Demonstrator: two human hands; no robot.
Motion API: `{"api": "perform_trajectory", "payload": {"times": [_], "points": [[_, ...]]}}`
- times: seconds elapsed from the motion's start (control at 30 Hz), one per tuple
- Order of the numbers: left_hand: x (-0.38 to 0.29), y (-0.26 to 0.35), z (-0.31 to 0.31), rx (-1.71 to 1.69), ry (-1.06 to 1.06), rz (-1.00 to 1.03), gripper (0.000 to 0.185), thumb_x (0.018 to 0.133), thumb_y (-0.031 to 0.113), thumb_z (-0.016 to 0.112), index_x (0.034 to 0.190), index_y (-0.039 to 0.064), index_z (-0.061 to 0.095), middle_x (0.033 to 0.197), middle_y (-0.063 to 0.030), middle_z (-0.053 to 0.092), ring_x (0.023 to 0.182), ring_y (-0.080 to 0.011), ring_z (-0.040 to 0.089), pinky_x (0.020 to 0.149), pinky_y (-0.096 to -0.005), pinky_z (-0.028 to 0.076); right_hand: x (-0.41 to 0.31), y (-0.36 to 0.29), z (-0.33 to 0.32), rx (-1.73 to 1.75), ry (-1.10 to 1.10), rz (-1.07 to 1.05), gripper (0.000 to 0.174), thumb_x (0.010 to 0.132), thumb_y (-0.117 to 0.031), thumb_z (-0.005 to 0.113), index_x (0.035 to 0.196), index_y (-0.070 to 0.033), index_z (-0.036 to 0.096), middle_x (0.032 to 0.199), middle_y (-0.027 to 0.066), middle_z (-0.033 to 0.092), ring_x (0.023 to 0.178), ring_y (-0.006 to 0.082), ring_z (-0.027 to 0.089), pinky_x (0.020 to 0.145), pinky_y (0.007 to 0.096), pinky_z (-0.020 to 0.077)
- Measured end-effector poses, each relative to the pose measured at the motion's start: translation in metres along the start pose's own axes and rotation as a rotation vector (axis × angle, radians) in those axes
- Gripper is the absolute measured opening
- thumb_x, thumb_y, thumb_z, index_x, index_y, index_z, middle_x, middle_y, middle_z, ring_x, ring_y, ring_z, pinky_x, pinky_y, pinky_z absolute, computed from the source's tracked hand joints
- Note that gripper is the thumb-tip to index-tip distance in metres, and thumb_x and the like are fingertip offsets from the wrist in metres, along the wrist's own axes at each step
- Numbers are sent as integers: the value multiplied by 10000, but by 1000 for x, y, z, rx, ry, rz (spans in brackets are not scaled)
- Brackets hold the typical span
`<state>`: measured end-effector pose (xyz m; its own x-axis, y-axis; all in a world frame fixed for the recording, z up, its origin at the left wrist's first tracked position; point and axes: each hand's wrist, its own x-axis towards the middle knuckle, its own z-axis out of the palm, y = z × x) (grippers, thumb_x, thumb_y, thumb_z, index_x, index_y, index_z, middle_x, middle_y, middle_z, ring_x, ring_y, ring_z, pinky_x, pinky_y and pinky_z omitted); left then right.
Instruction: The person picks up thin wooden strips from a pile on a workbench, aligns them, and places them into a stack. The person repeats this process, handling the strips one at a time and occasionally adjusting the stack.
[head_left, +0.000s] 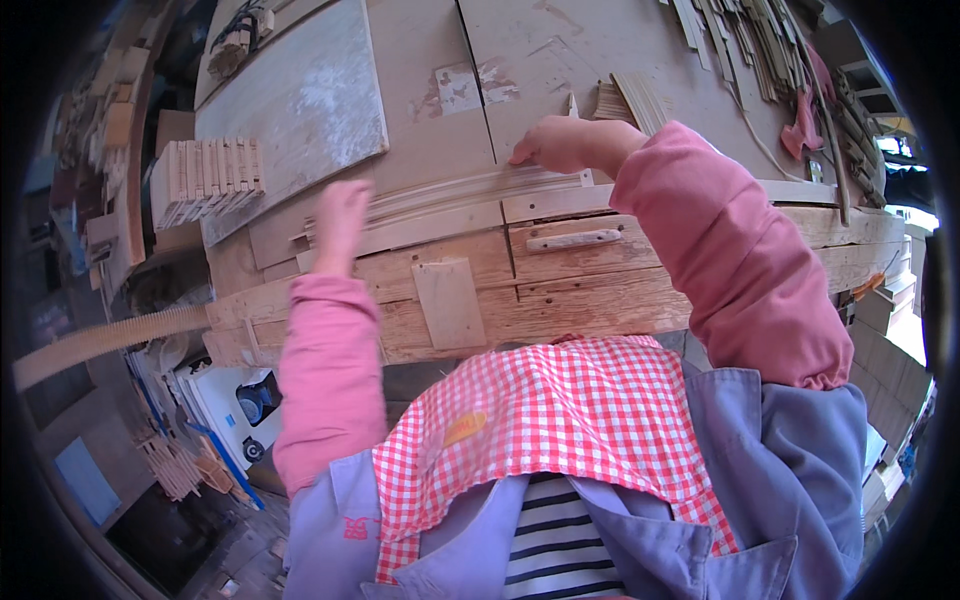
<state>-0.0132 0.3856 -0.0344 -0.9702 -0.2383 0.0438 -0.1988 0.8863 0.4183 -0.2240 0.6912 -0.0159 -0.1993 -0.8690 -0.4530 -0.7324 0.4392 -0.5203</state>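
Long thin wooden strips (457, 193) lie side by side along the near part of the workbench, against a wooden edge rail (555, 201). My left hand (345, 214) is above the left ends of the strips, blurred; its fingers look curled, and whether it holds anything cannot be told. My right hand (551, 142) is bent down at the right part of the strips, fingertips close to them; its grip is hidden. Just beyond it a pointed light piece (572, 103) stands out, and short slats (641, 101) lie to its right. A flat wooden rectangle (450, 304) rests on the bench's front timber.
A stack of grooved wooden pieces (210, 180) stands at the left, beside a whitish board (315, 97). Many loose slats (739, 45) lie at the far right, near a pink cloth-like item (802, 127). A ribbed hose (112, 341) reaches the bench's left end.
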Motion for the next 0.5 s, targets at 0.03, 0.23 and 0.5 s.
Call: {"api": "perform_trajectory", "payload": {"times": [0.03,0.23,0.5], "points": [[9,31,20,-71,-30,29,179,866,156,607,998,65,687,985,-141,650,961,-311,611,861,-410,472,-1,-1,2,-16,12,-3,345,860,-108,513,1168,-156,660,1119,113,666,1038,344,620,906,401,483],[28,133,65,-150,-98,147,167,844,156,641,947,36,693,904,-138,638,844,-308,639,759,-382,503,-14,-8,21,-82,155,54,357,833,-114,569,1177,-166,647,1144,77,651,1132,318,561,947,424,444],[45,150,69,-108,-232,-77,247,739,248,732,760,28,623,851,-143,611,789,-323,601,709,-411,482,-78,-83,104,244,726,-359,336,712,-127,653,1045,-88,627,1095,70,621,1164,303,497,968,458,390]]}}
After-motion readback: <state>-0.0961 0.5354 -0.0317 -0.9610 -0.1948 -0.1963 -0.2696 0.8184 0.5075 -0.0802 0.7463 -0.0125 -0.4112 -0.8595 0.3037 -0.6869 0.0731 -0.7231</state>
